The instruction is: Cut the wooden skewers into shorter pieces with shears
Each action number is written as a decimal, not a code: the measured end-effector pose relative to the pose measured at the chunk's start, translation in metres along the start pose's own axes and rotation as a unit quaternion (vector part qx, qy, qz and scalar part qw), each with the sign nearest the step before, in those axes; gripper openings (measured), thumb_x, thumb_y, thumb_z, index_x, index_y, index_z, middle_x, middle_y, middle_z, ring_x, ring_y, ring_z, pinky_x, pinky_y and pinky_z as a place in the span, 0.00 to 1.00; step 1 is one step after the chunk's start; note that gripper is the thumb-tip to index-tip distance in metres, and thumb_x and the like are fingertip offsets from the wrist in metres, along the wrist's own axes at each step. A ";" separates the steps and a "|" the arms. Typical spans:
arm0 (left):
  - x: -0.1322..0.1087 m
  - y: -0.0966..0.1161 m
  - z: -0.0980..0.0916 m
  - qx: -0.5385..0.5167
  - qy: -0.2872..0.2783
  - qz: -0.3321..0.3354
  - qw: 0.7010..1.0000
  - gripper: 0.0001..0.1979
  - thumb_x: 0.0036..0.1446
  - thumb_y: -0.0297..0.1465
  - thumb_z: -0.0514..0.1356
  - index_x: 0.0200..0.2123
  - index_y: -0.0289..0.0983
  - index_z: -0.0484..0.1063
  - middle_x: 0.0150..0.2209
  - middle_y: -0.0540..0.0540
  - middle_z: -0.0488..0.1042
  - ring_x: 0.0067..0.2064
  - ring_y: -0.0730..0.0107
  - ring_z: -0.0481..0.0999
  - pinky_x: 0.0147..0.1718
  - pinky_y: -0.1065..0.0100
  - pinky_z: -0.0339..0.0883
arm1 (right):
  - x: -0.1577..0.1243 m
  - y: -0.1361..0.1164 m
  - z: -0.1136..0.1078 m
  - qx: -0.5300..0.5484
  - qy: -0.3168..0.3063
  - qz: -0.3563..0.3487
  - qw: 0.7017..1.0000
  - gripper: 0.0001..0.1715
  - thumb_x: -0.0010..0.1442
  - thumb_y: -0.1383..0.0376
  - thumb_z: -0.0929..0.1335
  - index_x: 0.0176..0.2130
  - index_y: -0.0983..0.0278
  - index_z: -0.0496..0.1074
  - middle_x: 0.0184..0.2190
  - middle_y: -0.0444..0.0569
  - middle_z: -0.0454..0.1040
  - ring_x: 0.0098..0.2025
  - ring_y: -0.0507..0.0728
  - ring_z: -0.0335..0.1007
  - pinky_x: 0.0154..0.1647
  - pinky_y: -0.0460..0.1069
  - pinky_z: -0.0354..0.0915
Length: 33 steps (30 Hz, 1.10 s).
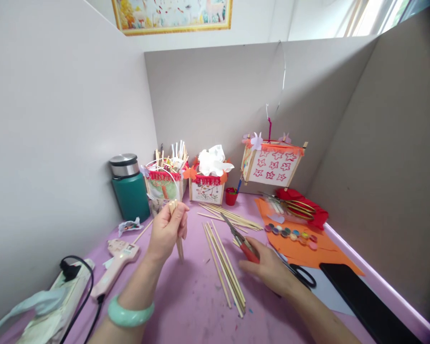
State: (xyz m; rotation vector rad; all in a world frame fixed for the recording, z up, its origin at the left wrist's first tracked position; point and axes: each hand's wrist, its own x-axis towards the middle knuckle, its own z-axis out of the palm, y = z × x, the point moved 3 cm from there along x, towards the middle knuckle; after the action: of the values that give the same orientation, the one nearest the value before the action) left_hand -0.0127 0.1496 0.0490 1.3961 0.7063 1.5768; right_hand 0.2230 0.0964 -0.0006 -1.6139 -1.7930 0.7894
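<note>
My left hand (169, 229) is closed around a small bundle of thin wooden sticks (179, 249), held upright over the purple table. My right hand (267, 265) has its fingers around the red handle of a pair of pliers (249, 251), whose dark narrow jaws point away to the upper left. Between the hands, several long wooden sticks (225, 270) lie loosely side by side. Another pile of sticks (232, 216) rests farther back, by the tips of the pliers. Black-handled scissors (301, 274) lie beside my right hand, partly hidden.
At left are a glue gun (116, 270), a power strip (53, 306) with cables and a green bottle (131, 191). Decorated boxes (207, 190) and a hanging lantern (272, 165) are at the back. Paint pots (290, 234), orange paper (326, 251) and a black phone (361, 301) lie right.
</note>
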 end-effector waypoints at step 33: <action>-0.001 -0.060 0.026 0.591 -0.143 -0.185 0.772 0.07 0.44 0.33 0.59 0.21 0.35 0.73 0.24 0.42 0.76 0.31 0.63 0.75 0.28 0.70 0.60 | 0.002 0.005 -0.002 0.005 0.018 0.008 1.000 0.23 0.46 0.62 0.69 0.44 0.63 0.68 0.33 0.42 0.70 0.33 0.54 0.63 0.32 0.46 0.55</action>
State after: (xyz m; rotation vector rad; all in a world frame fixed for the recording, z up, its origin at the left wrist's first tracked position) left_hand 0.0270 0.1720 0.0019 2.0907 1.8103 0.4562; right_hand 0.2275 0.0988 -0.0026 -1.6289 -1.7503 0.7701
